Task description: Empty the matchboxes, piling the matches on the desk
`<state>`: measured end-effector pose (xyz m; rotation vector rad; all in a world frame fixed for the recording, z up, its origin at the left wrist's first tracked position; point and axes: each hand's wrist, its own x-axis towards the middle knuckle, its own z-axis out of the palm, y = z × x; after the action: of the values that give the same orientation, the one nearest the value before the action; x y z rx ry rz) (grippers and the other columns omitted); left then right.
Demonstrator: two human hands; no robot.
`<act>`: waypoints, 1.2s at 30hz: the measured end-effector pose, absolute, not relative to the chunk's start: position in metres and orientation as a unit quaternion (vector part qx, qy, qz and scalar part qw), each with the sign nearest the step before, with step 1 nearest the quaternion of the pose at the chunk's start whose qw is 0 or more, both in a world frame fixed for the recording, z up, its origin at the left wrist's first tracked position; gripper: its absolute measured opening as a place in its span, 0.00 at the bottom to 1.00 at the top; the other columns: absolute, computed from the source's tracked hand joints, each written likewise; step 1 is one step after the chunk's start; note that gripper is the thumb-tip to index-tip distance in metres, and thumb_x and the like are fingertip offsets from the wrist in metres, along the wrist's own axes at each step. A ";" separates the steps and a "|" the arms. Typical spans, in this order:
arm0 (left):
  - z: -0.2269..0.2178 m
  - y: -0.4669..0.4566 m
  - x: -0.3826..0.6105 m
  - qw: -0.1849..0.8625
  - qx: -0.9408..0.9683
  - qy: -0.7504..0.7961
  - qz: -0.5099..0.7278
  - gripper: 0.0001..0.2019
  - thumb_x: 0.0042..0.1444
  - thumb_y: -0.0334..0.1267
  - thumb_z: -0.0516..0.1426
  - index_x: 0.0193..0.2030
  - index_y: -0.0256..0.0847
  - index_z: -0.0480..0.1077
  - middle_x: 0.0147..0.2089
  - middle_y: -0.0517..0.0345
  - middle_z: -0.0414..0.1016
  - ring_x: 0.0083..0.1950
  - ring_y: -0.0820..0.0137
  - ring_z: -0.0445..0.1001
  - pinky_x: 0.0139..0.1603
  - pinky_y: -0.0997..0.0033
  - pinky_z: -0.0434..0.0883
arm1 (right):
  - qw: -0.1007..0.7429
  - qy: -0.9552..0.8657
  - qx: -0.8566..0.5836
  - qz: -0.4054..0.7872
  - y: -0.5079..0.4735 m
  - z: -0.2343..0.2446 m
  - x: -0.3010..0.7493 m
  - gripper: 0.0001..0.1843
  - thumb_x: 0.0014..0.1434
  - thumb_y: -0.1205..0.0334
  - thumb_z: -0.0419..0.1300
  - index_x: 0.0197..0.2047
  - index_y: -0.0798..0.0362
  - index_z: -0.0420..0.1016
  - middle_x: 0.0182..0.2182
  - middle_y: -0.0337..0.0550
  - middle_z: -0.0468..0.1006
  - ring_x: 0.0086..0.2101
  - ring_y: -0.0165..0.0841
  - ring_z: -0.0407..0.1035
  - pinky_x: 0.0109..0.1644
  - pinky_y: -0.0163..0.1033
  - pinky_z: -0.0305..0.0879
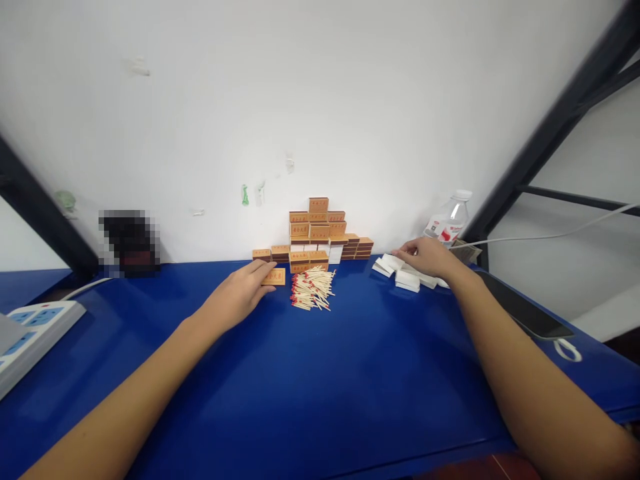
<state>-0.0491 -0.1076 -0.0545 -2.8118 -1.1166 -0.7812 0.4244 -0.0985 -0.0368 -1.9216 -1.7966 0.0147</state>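
Note:
My left hand is closed on an orange matchbox, fingers along its far edge and thumb at the near one. Just right of it lies a loose heap of red-tipped matches on the blue table. Over at the right, my right hand has its fingers curled at a white matchbox tray on a small pile of such trays; its fingertips partly hide their grip. Behind the matches, orange matchboxes are stacked in steps against the wall.
A clear plastic bottle stands behind my right hand. A dark phone lies right of my forearm, with a white cable above it. At the left are a power strip and a blurred-out dark object. Metal posts flank the table.

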 end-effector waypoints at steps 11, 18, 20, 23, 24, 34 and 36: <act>-0.056 -0.130 -0.021 -0.076 -0.864 -0.323 -0.379 0.16 0.65 0.41 0.64 0.57 0.42 0.73 0.52 0.51 0.80 0.49 0.62 0.80 0.49 0.61 0.78 | 0.425 -0.711 -0.422 0.367 -0.153 -0.053 0.219 0.26 0.65 0.36 0.59 0.41 0.52 0.81 0.34 0.43 0.78 0.23 0.29 0.65 0.27 0.38 0.64; -0.058 -0.138 -0.012 -0.079 -0.845 -0.328 -0.415 0.19 0.62 0.44 0.67 0.57 0.45 0.75 0.52 0.53 0.82 0.52 0.60 0.80 0.52 0.57 0.78 | 0.496 -0.600 -0.448 0.440 -0.160 -0.054 0.216 0.25 0.60 0.37 0.66 0.42 0.53 0.81 0.33 0.42 0.75 0.27 0.29 0.65 0.26 0.35 0.65; -0.058 -0.142 -0.009 -0.083 -0.847 -0.321 -0.416 0.17 0.63 0.44 0.66 0.57 0.45 0.75 0.52 0.53 0.83 0.51 0.61 0.80 0.52 0.59 0.78 | 0.461 -0.622 -0.415 0.478 -0.164 -0.055 0.211 0.24 0.60 0.37 0.66 0.41 0.52 0.81 0.36 0.43 0.77 0.30 0.31 0.67 0.28 0.36 0.68; -0.060 -0.146 -0.006 -0.090 -0.853 -0.311 -0.410 0.17 0.65 0.45 0.65 0.58 0.45 0.75 0.53 0.52 0.83 0.52 0.61 0.81 0.54 0.58 0.78 | 0.426 -0.641 -0.404 0.494 -0.167 -0.057 0.207 0.24 0.59 0.37 0.66 0.37 0.52 0.80 0.35 0.43 0.78 0.27 0.31 0.67 0.29 0.38 0.69; -0.060 -0.147 -0.006 -0.092 -0.854 -0.310 -0.408 0.18 0.64 0.46 0.65 0.59 0.45 0.75 0.54 0.52 0.82 0.53 0.60 0.81 0.55 0.57 0.78 | 0.430 -0.637 -0.415 0.486 -0.166 -0.057 0.208 0.24 0.59 0.37 0.66 0.35 0.52 0.79 0.33 0.43 0.77 0.26 0.30 0.66 0.28 0.38 0.67; -0.059 -0.139 -0.012 -0.091 -0.838 -0.375 -0.387 0.19 0.64 0.48 0.65 0.58 0.43 0.76 0.52 0.52 0.84 0.44 0.62 0.82 0.48 0.60 0.80 | 0.480 -0.585 -0.513 0.406 -0.139 -0.043 0.248 0.18 0.60 0.44 0.67 0.31 0.49 0.75 0.26 0.45 0.77 0.19 0.31 0.62 0.23 0.41 0.60; -0.058 -0.137 -0.013 -0.082 -0.834 -0.382 -0.389 0.19 0.64 0.49 0.65 0.57 0.43 0.76 0.51 0.52 0.84 0.42 0.64 0.81 0.47 0.60 0.79 | 0.500 -0.573 -0.543 0.357 -0.128 -0.039 0.269 0.17 0.61 0.44 0.66 0.35 0.50 0.74 0.23 0.42 0.75 0.18 0.30 0.60 0.20 0.38 0.56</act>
<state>-0.0128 -0.1371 -0.0582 -2.7662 -1.2668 -1.2916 0.2690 -0.1282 -0.0386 -1.3124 -1.3868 0.8627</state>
